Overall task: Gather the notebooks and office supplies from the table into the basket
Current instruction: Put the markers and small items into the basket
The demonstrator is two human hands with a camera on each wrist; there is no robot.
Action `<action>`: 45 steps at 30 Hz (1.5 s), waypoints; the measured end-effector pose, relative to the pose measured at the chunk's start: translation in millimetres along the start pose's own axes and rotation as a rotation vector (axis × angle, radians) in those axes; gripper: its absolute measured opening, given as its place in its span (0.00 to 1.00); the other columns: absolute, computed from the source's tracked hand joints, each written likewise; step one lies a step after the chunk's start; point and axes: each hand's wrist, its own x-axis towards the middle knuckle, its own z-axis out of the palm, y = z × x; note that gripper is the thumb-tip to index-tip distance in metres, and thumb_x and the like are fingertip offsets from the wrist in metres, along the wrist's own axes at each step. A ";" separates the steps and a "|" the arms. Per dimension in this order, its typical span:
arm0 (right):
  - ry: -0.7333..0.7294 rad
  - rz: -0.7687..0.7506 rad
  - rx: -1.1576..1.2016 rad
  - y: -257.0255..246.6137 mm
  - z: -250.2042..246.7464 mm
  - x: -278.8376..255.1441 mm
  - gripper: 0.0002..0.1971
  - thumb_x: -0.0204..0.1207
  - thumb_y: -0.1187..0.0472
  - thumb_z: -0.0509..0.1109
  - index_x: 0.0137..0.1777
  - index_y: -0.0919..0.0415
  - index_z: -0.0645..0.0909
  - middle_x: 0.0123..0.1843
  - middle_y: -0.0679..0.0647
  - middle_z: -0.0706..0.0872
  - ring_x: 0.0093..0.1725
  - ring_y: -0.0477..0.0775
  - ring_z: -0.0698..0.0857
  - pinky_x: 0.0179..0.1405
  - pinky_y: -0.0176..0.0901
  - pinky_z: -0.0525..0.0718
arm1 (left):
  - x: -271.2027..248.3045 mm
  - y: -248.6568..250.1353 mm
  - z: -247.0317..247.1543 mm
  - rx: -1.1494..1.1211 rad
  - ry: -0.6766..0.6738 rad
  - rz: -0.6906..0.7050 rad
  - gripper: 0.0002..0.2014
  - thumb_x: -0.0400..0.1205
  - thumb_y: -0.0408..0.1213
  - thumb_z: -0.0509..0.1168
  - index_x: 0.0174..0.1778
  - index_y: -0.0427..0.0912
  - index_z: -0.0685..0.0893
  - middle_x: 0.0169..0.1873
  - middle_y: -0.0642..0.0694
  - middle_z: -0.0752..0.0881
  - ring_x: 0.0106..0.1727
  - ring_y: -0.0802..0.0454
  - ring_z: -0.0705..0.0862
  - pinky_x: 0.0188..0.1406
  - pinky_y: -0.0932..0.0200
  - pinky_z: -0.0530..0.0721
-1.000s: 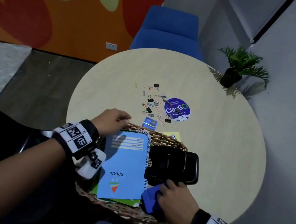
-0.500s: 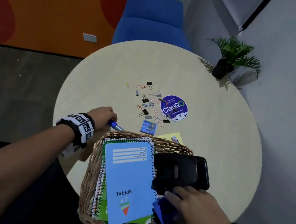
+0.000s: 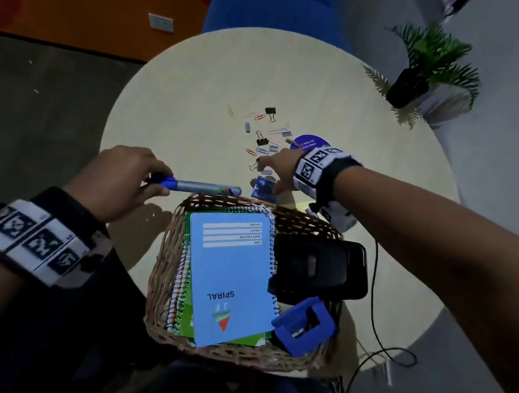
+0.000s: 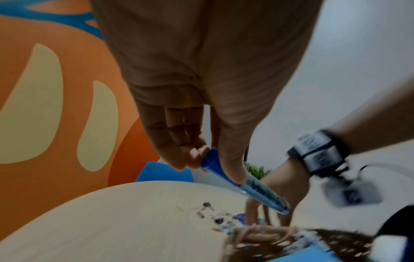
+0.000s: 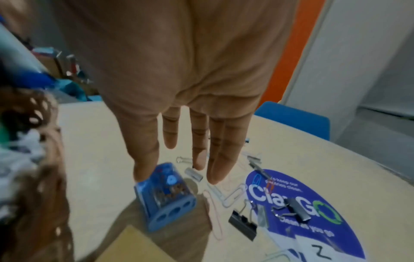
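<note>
My left hand [image 3: 151,182] pinches a grey marker [image 3: 200,187] by its blue cap end, and holds it level just above the far left rim of the wicker basket [image 3: 163,266]. The left wrist view shows thumb and fingers closed round the marker [image 4: 257,189]. My right hand [image 3: 268,171] reaches over the table beyond the basket, fingers straight. Its thumb touches the top of a small blue sharpener [image 5: 165,193], which also shows in the head view [image 3: 262,191]. In the basket lie spiral notebooks [image 3: 231,275], a black hole punch [image 3: 317,270] and a blue stapler-like item [image 3: 304,324].
Paper clips, staples and binder clips [image 3: 264,137] lie scattered near a round purple sticker [image 5: 313,209]. A yellow pad [image 5: 134,248] lies by the basket. A potted plant [image 3: 426,70] stands at the far right edge. A blue chair [image 3: 277,4] is behind the table. A cable [image 3: 376,327] hangs right.
My right hand let go of the blue item in the basket and reached forward to the sharpener. My left hand brought the marker right, up to the basket's rim.
</note>
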 end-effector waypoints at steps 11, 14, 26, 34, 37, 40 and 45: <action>0.024 -0.116 -0.060 2.3 19.9 53.0 0.18 0.66 0.60 0.74 0.49 0.45 0.70 0.43 0.47 0.81 0.43 0.59 0.84 0.47 0.54 0.86 | -98.6 100.4 27.6 -0.241 -0.230 0.026 0.21 0.74 0.60 0.56 0.49 0.53 0.88 0.38 0.55 0.87 0.43 0.53 0.86 0.43 0.53 0.83; 0.193 -0.066 0.050 5.6 3.5 21.9 0.26 0.62 0.55 0.80 0.56 0.48 0.70 0.43 0.48 0.78 0.43 0.61 0.84 0.44 0.53 0.86 | -100.9 115.8 26.6 -0.122 -0.329 0.142 0.21 0.78 0.58 0.50 0.53 0.56 0.85 0.43 0.55 0.83 0.48 0.53 0.84 0.44 0.55 0.81; 0.437 0.031 0.298 44.8 29.2 -192.2 0.24 0.70 0.57 0.73 0.65 0.54 0.72 0.56 0.59 0.83 0.47 0.62 0.81 0.46 0.50 0.79 | -70.5 202.5 22.7 0.092 -0.485 0.480 0.13 0.83 0.39 0.57 0.62 0.49 0.81 0.55 0.46 0.78 0.46 0.40 0.84 0.46 0.46 0.82; 0.419 -0.161 0.561 9.4 94.9 -253.7 0.25 0.72 0.55 0.72 0.68 0.50 0.70 0.61 0.50 0.83 0.52 0.52 0.81 0.51 0.46 0.81 | -73.0 232.7 53.0 0.194 -0.553 0.720 0.14 0.74 0.52 0.62 0.55 0.64 0.84 0.37 0.55 0.84 0.22 0.56 0.82 0.18 0.67 0.76; 0.365 -0.295 0.554 -18.8 107.9 -239.4 0.25 0.73 0.53 0.69 0.70 0.48 0.69 0.61 0.52 0.83 0.55 0.53 0.82 0.54 0.49 0.81 | -83.3 232.3 81.2 0.114 -0.611 0.803 0.26 0.76 0.45 0.61 0.72 0.62 0.68 0.51 0.48 0.86 0.32 0.50 0.88 0.24 0.65 0.81; 0.250 -0.302 0.569 -37.1 113.9 -217.0 0.24 0.71 0.59 0.73 0.66 0.52 0.72 0.51 0.55 0.85 0.44 0.54 0.82 0.43 0.49 0.82 | -88.3 229.1 80.3 -0.006 -0.585 0.700 0.30 0.85 0.38 0.51 0.80 0.62 0.47 0.74 0.40 0.69 0.66 0.37 0.79 0.55 0.46 0.82; 0.172 -0.300 0.249 -60.5 118.4 -181.6 0.22 0.72 0.62 0.70 0.66 0.54 0.71 0.60 0.57 0.80 0.54 0.63 0.82 0.39 0.49 0.76 | -97.4 189.4 77.1 -0.104 -0.550 0.536 0.31 0.81 0.33 0.55 0.79 0.61 0.59 0.71 0.48 0.70 0.66 0.41 0.78 0.59 0.50 0.77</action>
